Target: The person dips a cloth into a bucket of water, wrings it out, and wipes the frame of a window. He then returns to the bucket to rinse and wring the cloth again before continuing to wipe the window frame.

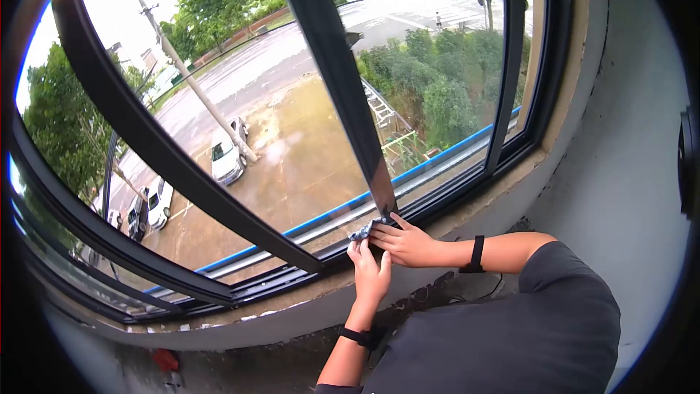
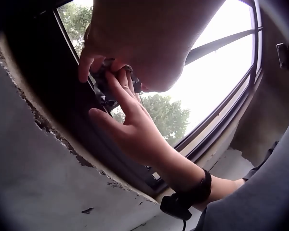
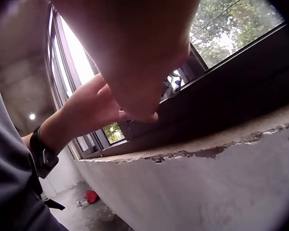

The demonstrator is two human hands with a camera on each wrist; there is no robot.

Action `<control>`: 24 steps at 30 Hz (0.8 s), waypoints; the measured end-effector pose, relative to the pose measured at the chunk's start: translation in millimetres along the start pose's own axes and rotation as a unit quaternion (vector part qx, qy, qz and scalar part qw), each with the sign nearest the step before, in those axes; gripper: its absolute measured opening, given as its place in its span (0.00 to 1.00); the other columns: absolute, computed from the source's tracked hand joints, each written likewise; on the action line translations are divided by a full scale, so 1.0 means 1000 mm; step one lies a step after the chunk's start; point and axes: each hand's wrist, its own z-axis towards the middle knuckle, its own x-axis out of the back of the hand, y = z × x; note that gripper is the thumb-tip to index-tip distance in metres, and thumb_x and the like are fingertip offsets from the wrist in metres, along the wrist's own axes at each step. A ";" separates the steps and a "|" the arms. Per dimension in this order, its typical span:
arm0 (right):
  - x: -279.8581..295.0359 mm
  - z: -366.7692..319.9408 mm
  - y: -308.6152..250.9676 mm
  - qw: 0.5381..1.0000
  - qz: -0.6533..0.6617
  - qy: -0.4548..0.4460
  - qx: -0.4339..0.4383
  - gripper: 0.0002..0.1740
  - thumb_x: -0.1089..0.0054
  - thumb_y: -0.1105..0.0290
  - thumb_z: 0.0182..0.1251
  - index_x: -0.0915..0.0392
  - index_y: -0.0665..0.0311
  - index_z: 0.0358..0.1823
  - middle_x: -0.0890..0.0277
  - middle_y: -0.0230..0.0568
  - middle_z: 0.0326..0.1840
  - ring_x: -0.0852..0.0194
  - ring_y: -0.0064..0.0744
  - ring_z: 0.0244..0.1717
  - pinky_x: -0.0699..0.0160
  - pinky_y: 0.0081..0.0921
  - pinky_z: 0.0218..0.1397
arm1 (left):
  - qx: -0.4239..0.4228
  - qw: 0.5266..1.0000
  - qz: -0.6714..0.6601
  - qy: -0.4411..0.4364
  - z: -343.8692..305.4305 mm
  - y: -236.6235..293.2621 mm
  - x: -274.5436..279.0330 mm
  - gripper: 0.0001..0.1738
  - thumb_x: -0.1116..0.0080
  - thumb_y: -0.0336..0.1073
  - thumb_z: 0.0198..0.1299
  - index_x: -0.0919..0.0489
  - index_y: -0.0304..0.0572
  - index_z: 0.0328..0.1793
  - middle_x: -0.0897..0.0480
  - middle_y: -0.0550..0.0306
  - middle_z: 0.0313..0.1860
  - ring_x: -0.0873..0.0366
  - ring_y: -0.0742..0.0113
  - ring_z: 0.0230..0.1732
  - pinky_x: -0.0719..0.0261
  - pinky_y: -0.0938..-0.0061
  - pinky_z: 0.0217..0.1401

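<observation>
A crumpled patterned cloth (image 1: 364, 230) in grey-blue and white lies against the foot of the dark upright window frame (image 1: 368, 149), at the bottom rail. My right hand (image 1: 412, 245) presses the cloth from the right, its fingers extended over it and thumb apart. From below, my left hand (image 1: 372, 276) reaches up with fairly straight fingertips at the cloth's lower edge; its thumb stands away from the cloth. In the left wrist view, the right hand (image 2: 130, 115) overlaps the cloth beside the left fingers, hiding part of it.
Dark sliding frames (image 1: 182, 168) and glass stretch along the curved wall. Beneath the window runs a sill (image 3: 183, 153) with a chipped, rough edge. A red object (image 3: 90, 196) lies on the floor below. Parked cars (image 1: 227, 157) and trees are outside.
</observation>
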 end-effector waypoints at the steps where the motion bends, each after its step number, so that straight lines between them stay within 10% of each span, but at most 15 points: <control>1: 0.007 -0.011 0.007 1.000 0.003 0.014 -0.023 0.40 0.37 0.56 0.70 0.35 0.55 0.82 0.38 0.36 0.85 0.53 0.32 0.89 0.63 0.61 0.89 | -0.029 0.999 0.021 -0.007 0.004 0.005 -0.009 0.41 0.36 0.40 0.68 0.40 0.24 0.80 0.47 0.27 0.79 0.40 0.31 0.79 0.34 0.51 0.79; 6: 0.018 -0.063 0.056 0.990 -0.009 0.093 -0.105 0.39 0.38 0.54 0.71 0.35 0.52 0.82 0.40 0.36 0.86 0.51 0.36 0.89 0.67 0.68 0.87 | -0.099 0.994 0.014 -0.049 0.038 0.057 -0.056 0.46 0.32 0.34 0.65 0.44 0.30 0.84 0.52 0.36 0.83 0.45 0.39 0.84 0.28 0.55 0.75; 12: 0.048 -0.110 0.132 0.971 -0.060 0.174 -0.155 0.35 0.40 0.56 0.73 0.33 0.48 0.81 0.41 0.40 0.87 0.52 0.41 0.89 0.69 0.71 0.87 | -0.195 0.971 0.085 -0.111 0.079 0.148 -0.097 0.53 0.33 0.39 0.64 0.50 0.26 0.87 0.59 0.28 0.88 0.60 0.34 0.89 0.53 0.50 0.88; 24: 0.111 -0.134 0.181 0.927 0.009 0.297 -0.230 0.45 0.30 0.58 0.66 0.39 0.55 0.83 0.44 0.52 0.85 0.51 0.50 0.88 0.56 0.70 0.85 | -0.344 0.875 0.328 -0.088 0.142 0.262 -0.114 0.44 0.36 0.42 0.64 0.36 0.24 0.81 0.42 0.32 0.86 0.36 0.36 0.80 0.32 0.52 0.79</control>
